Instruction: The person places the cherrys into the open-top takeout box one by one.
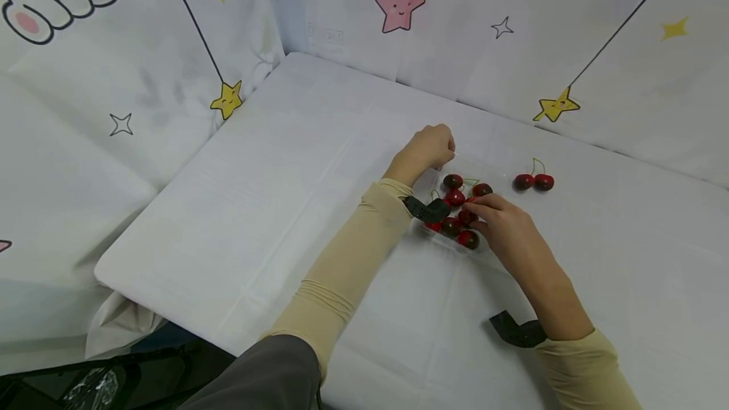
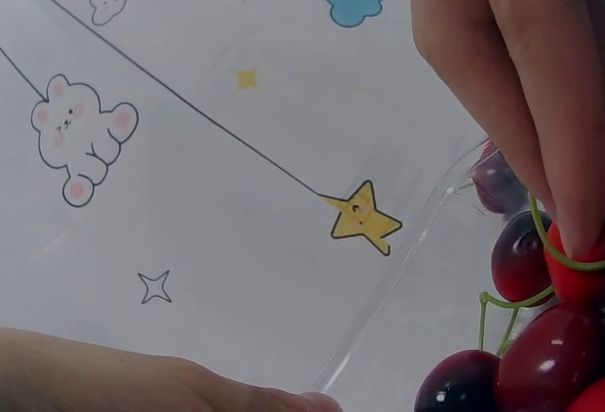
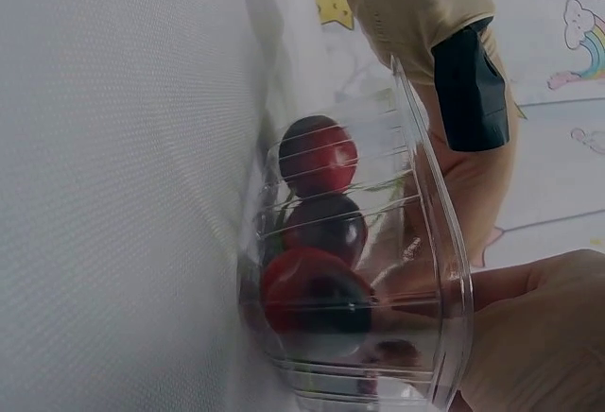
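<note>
A clear plastic container point(image 3: 452, 242) stands on the table with several dark red cherries point(image 1: 454, 197) in it, some with green stems. At its far left corner, my left hand point(image 1: 428, 147) grips the rim; the left wrist view shows the thumb point(image 2: 317, 402) along that edge. My right hand point(image 1: 509, 233) reaches in over the right side, fingertips down among the fruit. In the left wrist view its fingers pinch a bright red cherry point(image 2: 567, 284) with a curved green stem. Through the container wall, the right wrist view shows more cherries point(image 3: 319, 157) lying low inside.
Two cherries point(image 1: 533, 182) joined by a stem lie on the white table point(image 1: 273, 207), right of the container. A white curtain point(image 1: 467, 30) printed with stars hangs behind the table. Dark straps point(image 1: 517, 329) stick out from both wrists.
</note>
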`<action>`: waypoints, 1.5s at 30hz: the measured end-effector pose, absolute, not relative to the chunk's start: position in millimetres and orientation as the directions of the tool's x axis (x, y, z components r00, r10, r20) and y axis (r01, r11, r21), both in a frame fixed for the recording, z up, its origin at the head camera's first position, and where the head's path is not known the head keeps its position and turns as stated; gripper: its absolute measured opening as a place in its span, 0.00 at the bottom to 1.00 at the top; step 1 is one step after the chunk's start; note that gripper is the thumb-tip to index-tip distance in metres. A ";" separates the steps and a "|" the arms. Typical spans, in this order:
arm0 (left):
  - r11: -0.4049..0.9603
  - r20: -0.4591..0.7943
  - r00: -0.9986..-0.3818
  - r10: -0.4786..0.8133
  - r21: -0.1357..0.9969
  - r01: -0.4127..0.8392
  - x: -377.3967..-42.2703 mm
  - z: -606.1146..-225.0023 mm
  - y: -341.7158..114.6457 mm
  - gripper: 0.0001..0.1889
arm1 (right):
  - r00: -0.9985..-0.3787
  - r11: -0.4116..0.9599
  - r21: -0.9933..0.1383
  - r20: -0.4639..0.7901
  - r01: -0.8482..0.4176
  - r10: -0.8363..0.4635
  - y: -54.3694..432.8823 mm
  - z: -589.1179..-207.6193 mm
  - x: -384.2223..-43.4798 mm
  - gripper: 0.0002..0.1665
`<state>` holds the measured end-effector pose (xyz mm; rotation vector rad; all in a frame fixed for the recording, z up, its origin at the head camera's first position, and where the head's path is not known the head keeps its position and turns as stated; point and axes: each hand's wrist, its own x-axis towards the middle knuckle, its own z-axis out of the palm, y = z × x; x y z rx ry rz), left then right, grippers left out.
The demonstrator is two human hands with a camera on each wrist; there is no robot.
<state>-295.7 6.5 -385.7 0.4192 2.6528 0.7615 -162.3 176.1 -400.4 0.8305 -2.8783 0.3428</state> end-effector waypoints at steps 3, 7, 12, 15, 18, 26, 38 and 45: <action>0.813 -0.243 -0.895 0.373 0.551 0.189 -296.2 -385.6 6.3 0.13 | -0.836 0.817 -0.192 0.202 -0.545 -0.510 176.7 -400.8 -162.7 0.21; 0.816 -0.241 -0.899 0.366 0.547 0.186 -296.4 -385.8 6.7 0.13 | -0.825 0.806 -0.201 0.240 -0.557 -0.511 177.5 -402.2 -163.3 0.20; 0.815 -0.239 -0.899 0.366 0.549 0.185 -295.6 -384.8 6.4 0.12 | -0.817 0.801 -0.201 0.279 -0.564 -0.505 178.4 -403.0 -163.3 0.20; 0.813 -0.233 -0.899 0.370 0.549 0.192 -294.8 -383.9 6.2 0.12 | -0.812 0.801 -0.196 0.306 -0.565 -0.498 179.2 -402.2 -162.9 0.20; 0.813 -0.229 -0.899 0.374 0.547 0.199 -294.0 -383.4 5.4 0.12 | -0.803 0.796 -0.198 0.335 -0.572 -0.493 179.8 -400.4 -162.6 0.21; 0.817 -0.228 -0.904 0.362 0.545 0.190 -292.8 -382.6 5.3 0.12 | -0.795 0.793 -0.231 0.412 -0.564 -0.446 186.7 -392.0 -162.0 0.20; 0.815 -0.223 -0.905 0.361 0.547 0.191 -293.5 -384.2 6.7 0.12 | -0.823 0.844 -0.234 0.449 -0.483 -0.347 210.8 -381.7 -168.8 0.20; 0.818 -0.218 -0.907 0.362 0.540 0.197 -294.8 -385.3 5.8 0.12 | -0.824 0.852 -0.269 0.494 -0.449 -0.278 226.1 -382.3 -176.0 0.19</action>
